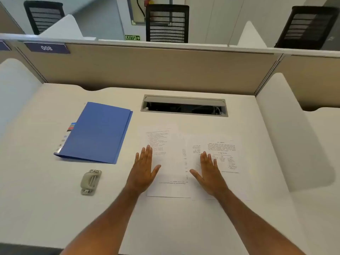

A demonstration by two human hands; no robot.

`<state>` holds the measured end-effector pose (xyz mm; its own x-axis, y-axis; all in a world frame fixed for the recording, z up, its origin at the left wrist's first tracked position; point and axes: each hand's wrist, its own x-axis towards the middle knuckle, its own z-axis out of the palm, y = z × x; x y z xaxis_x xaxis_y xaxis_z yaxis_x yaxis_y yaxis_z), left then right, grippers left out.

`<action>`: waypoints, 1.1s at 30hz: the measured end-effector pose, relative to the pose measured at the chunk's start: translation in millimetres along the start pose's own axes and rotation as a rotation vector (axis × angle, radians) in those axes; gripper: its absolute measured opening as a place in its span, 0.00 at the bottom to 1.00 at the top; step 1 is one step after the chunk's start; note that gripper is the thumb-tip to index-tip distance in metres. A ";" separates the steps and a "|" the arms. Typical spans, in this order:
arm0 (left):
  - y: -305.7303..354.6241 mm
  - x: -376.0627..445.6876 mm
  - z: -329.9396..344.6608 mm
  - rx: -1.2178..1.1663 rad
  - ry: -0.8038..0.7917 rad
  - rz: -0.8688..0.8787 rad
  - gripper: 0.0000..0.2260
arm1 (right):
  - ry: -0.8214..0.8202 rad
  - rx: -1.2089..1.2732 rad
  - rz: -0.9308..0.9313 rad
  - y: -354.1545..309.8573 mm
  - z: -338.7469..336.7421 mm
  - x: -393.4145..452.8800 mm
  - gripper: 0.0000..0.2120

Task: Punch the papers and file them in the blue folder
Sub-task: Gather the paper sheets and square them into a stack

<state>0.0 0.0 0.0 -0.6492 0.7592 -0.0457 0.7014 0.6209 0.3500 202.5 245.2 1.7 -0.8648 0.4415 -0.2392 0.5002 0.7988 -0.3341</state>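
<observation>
Printed white papers lie overlapping on the white desk, in the middle. My left hand rests flat on their left part, fingers apart, holding nothing. My right hand lies flat on the right sheet, also spread and holding nothing. A closed blue folder lies to the left of the papers, apart from both hands. A grey hole punch sits in front of the folder, left of my left hand.
A cable slot opens in the desk behind the papers. Beige partition panels close off the back, white side dividers stand left and right. Black office chairs stand beyond the partition.
</observation>
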 end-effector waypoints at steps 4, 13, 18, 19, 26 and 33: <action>-5.6 -6.1 12.0 0.061 -0.083 -0.026 0.36 | -0.011 -0.024 0.028 -4.3 13.8 -4.2 0.47; -14.0 -15.0 24.2 -0.023 -0.135 -0.045 0.39 | 0.044 0.012 0.001 -1.0 22.5 1.1 0.43; -8.3 -14.7 17.9 -0.084 -0.070 -0.186 0.39 | 0.130 0.109 -0.017 14.3 4.9 -10.1 0.41; -6.8 -14.5 17.0 -0.083 -0.033 -0.253 0.40 | 0.145 0.133 0.010 21.6 2.7 -13.0 0.41; 1.8 0.9 0.7 -0.080 0.062 -0.541 0.46 | 0.240 0.226 0.304 79.5 -9.6 -31.9 0.44; 1.9 10.3 -9.7 0.016 -0.006 -0.561 0.47 | 0.321 0.346 0.523 82.6 -13.1 -35.5 0.44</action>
<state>-8.2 7.0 9.3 -0.9227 0.3125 -0.2257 0.2533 0.9328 0.2563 274.0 300.9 -5.4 -0.4509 0.8733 -0.1844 0.7929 0.2971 -0.5320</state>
